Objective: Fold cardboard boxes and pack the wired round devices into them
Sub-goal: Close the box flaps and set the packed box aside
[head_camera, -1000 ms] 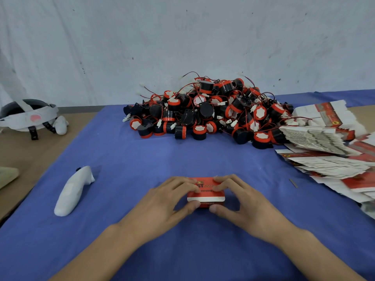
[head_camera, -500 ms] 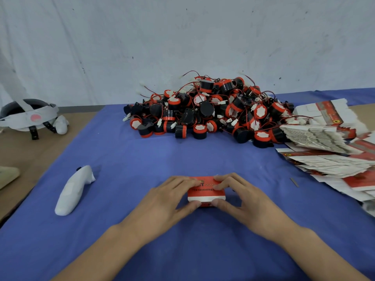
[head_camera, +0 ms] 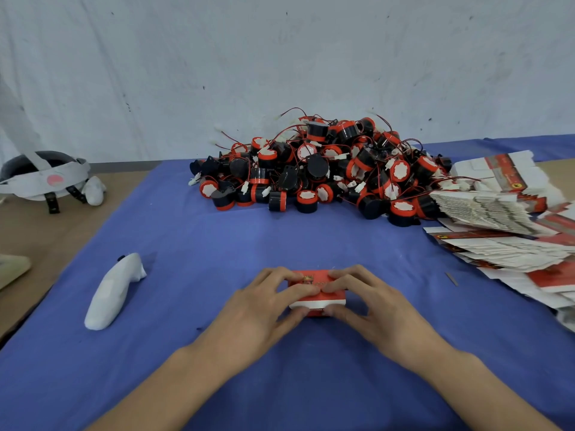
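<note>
Not much has changed in the last second. The small red box (head_camera: 334, 297) sits in the same spot on the blue desk (head_camera: 217, 244), close to the person and right in the middle. Both hands were on it before, and both are on it now.

The left hand (head_camera: 261, 309) and the right hand (head_camera: 373, 303) have slid their fingers (head_camera: 345, 273) a little closer together on top of the box. The fingers are bent over the top and the thumbs push on the near side, so each hand pinches the box. The box looks shut. I cannot see if a round device is inside.

I think the person is pressing the last flap down so this box is done. It has not been put aside yet.

There is a lot left to do. The big pile of round devices (head_camera: 323, 169) with red wires is at the far end of the desk, well apart from the hands. The flat boxes (head_camera: 497, 231) lie in a stack on the right.
</note>
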### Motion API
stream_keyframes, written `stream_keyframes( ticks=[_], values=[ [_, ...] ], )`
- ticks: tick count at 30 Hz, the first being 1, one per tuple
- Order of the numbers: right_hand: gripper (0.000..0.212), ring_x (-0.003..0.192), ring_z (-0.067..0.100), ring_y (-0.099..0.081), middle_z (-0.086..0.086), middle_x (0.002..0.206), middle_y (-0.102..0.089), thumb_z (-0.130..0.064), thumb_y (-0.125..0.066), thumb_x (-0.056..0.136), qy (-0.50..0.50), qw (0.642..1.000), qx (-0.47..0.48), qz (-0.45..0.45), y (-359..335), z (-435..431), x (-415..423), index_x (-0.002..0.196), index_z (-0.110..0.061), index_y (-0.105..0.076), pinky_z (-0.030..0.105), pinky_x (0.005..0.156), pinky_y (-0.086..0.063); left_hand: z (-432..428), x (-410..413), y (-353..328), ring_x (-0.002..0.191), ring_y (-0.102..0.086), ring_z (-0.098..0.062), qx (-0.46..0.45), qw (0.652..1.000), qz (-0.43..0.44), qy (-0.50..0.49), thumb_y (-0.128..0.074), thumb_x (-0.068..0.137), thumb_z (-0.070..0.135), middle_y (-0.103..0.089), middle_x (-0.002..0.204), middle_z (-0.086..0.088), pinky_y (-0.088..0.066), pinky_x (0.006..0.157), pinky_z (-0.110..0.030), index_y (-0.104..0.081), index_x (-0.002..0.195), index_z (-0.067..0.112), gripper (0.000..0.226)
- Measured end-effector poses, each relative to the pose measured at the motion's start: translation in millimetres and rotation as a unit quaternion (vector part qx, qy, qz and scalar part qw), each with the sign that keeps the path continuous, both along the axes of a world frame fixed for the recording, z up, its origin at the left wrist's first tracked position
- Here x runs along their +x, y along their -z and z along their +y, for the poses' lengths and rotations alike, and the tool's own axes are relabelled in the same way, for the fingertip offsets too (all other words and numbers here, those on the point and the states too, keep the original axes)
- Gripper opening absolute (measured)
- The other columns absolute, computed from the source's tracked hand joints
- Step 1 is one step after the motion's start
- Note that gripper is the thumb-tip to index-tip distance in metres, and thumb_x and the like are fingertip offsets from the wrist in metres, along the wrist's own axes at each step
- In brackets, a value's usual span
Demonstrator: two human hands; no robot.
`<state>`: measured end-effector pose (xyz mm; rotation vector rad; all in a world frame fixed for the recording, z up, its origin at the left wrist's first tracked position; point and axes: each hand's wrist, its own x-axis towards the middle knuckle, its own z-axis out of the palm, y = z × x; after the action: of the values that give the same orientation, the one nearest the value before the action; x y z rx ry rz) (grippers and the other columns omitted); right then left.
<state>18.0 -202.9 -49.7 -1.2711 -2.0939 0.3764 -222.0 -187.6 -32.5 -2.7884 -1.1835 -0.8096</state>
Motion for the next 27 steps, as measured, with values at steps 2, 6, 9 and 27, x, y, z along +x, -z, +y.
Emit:
stream_keyframes(
  ticks=[2,6,9,27],
  values=[
    [0.022,0.108,-0.006,-0.057,-0.031,0.124,-0.048,-0.045,-0.064,0.092,0.005,1.0,0.004,-0.004,1.8,0.9,-1.0,0.114,-0.043,-0.06,0.015,0.08,-0.049,-0.7,2.5,2.4,0.11,-0.054,-0.008,0.004,1.0,-0.003,-0.01,-0.053,0.095,0.038,-0.054,0.123,0.013,-0.055,0.061,-0.027,-0.062,0.127,0.035,0.033],
    [0.015,0.102,0.001,-0.061,-0.029,0.12,-0.049,-0.04,-0.067,0.092,0.017,1.0,0.019,-0.002,3.5,1.9,-3.5,0.105,-0.041,-0.06,0.028,0.075,-0.054,-0.7,4.7,7.6,0.112,-0.048,-0.004,-0.013,0.999,-0.035,-0.019,-0.052,0.096,0.037,-0.051,0.122,0.016,-0.056,0.062,-0.029,-0.06,0.122,0.039,0.027],
    [0.014,0.101,0.002,-0.062,-0.028,0.12,-0.052,-0.047,-0.062,0.09,0.022,1.0,0.02,0.008,2.6,0.9,-4.5,0.103,-0.043,-0.057,0.031,0.075,-0.054,0.8,5.1,8.8,0.112,-0.048,-0.005,-0.008,0.999,-0.033,-0.024,-0.056,0.096,0.033,-0.052,0.121,0.015,-0.056,0.064,-0.03,-0.062,0.121,0.036,0.026],
    [0.049,0.129,0.001,-0.042,-0.028,0.148,-0.041,-0.06,-0.042,0.093,0.027,0.996,-0.028,-0.078,-4.4,4.1,-3.8,0.135,-0.037,-0.052,0.019,0.106,-0.035,6.7,2.2,7.9,0.119,-0.047,0.001,-0.087,0.996,-0.021,-0.007,-0.048,0.102,0.042,-0.033,0.149,0.022,-0.034,0.087,-0.005,-0.039,0.136,0.051,0.037]
  ],
)
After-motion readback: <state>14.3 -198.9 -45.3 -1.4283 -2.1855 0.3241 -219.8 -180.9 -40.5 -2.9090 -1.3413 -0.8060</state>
